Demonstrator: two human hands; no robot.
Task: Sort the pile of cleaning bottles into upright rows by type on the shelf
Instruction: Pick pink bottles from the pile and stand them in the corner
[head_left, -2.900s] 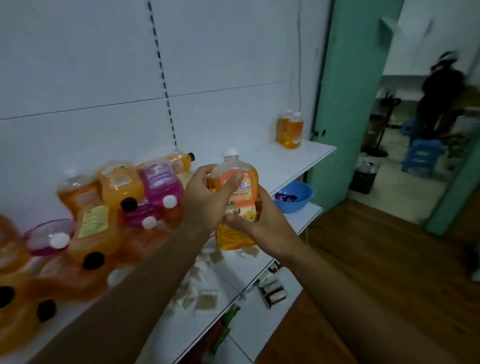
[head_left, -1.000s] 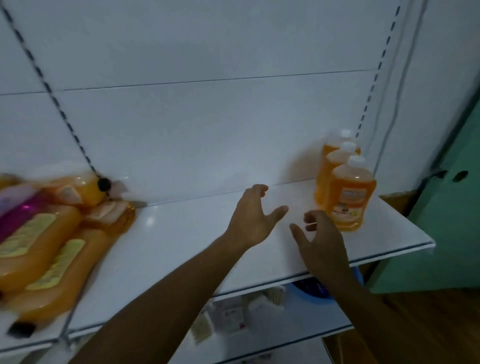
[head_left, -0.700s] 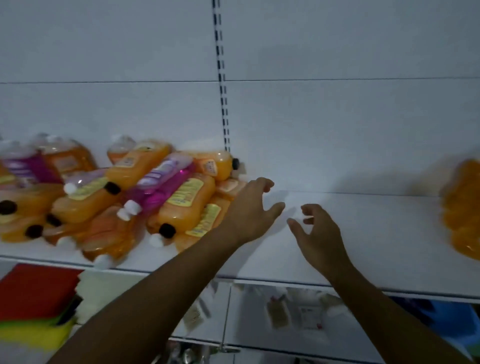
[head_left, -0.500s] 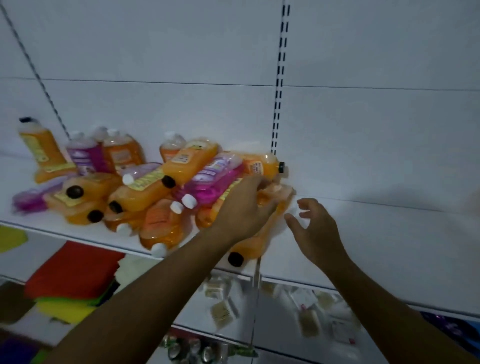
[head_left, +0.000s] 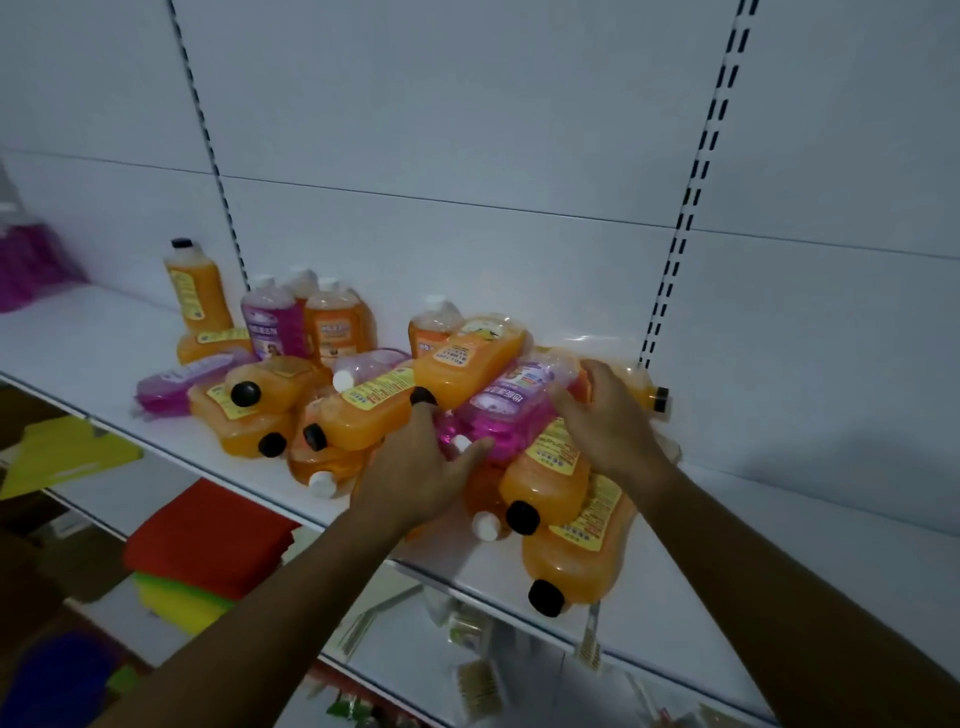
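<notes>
— While your hands close on that purple bottle (head_left: 511, 410) lying atop the pile (head_left: 415, 415), where are we? Half a second ago they only hovered near it.

— Contact now. Your left hand (head_left: 421, 470) curls round its neck end by the white cap; your right hand (head_left: 605, 421) wraps the far end. Both grips hold the same bottle.

— And around it?

— Orange bottles (head_left: 545, 473) are heaped beside and under it, on their sides, on the shelf (head_left: 779, 582). A few stand upright at the back wall, far left (head_left: 332, 322).

— What does it mean for sorting?

— You've turned back from the orange row you were just at; I judge a purple row comes next. Lift carefully, since the neighbours may roll.
</notes>
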